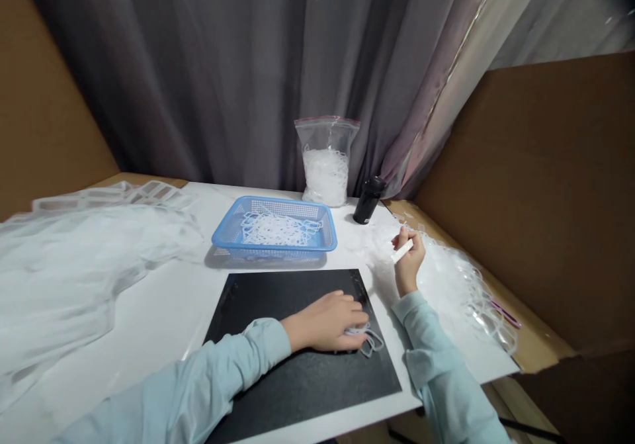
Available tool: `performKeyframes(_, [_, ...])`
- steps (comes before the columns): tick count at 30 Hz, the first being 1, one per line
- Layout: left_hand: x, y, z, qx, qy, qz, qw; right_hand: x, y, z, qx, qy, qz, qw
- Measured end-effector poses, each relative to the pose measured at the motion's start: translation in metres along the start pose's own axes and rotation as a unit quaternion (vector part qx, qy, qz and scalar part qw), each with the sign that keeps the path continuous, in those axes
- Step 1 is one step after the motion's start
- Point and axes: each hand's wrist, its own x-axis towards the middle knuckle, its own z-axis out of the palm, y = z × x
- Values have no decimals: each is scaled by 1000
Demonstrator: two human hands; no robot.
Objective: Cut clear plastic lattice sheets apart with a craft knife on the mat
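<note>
My left hand [330, 323] rests palm down over the black mat [278, 384], its fingers curled over a small bunch of white plastic loops [371, 343] that stick out past the fingertips. To the right of the mat, my right hand [409, 259] is raised and closed around a slim white stick-like tool [402, 251]; its tip and exact kind cannot be made out. Beneath and beside that hand lies a heap of clear-white plastic pieces [446, 278]. Beyond the mat, a blue basket [272, 253] holds many similar white loops [280, 229].
A zip bag [326, 173] of white loops stands at the back, beside a black lidded container [369, 200]. A large pile of white frame-like pieces [74, 252] covers the left side. A purple tool [506, 314] lies at the right edge. Cardboard walls [536, 186] flank the table.
</note>
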Motion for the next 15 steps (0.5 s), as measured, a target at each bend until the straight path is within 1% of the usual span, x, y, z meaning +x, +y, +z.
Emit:
performKeyframes(5, [-5, 0, 10, 6, 13, -15, 1000, -2, 1, -2, -7, 11, -5, 1000])
performKeyframes(8, [-10, 2, 9, -9, 27, -17, 999, -5, -1, 0, -8, -1, -5, 1000])
performKeyframes(11, [-15, 1, -2, -45, 56, -33, 997, -8, -4, 1, -10, -10, -5, 1000])
performKeyframes(13, [-17, -4, -16, -78, 87, -57, 992, -9, -6, 1, -12, -13, -4, 1000])
performKeyframes(15, [-18, -11, -34, -109, 127, -87, 982, -9, -8, 0, -13, -16, -3, 1000])
